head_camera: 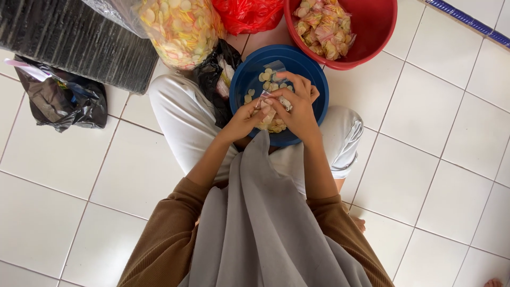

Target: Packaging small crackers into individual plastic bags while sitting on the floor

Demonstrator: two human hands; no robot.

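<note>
Floor tiles (pixel 425 133) are seen throughout; a red basin (pixel 372 32) of filled packets is placed at upper centre. Below it, a blue basin (pixel 319 90) of pale crackers (pixel 268 79) is set. A small clear packet (pixel 268 109) is gripped at frame centre by the left hand (pixel 245 119) and the right hand (pixel 297 106).
</note>
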